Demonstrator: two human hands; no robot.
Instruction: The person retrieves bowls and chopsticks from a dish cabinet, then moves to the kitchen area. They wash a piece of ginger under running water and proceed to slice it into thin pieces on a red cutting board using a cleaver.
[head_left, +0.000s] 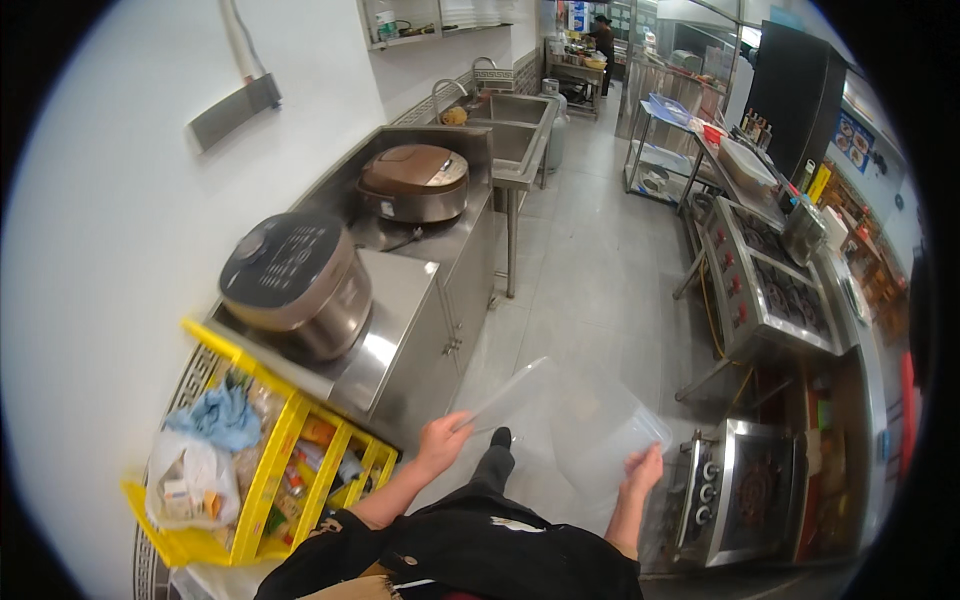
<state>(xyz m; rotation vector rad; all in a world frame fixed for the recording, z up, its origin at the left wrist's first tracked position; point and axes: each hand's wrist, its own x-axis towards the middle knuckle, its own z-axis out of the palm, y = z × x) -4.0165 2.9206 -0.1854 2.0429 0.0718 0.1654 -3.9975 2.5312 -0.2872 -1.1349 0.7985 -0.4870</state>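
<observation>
My left hand (442, 444) grips the edge of a thin, clear plastic piece (511, 391), which looks like a lid and is tilted up away from me. In my right hand (643, 466) is the rim of a translucent plastic container (600, 435). Both plastic things are held in front of my body above the tiled floor, with a gap between them at the near side. They are so see-through that their full outlines are hard to make out.
A yellow rack (259, 480) with bags and a blue cloth (217, 416) stands at left. Two cookers, one dark-topped (296, 285), one brown (412, 184), sit on a steel counter. Gas stoves (780, 277) line the right. A person (604, 49) stands far back.
</observation>
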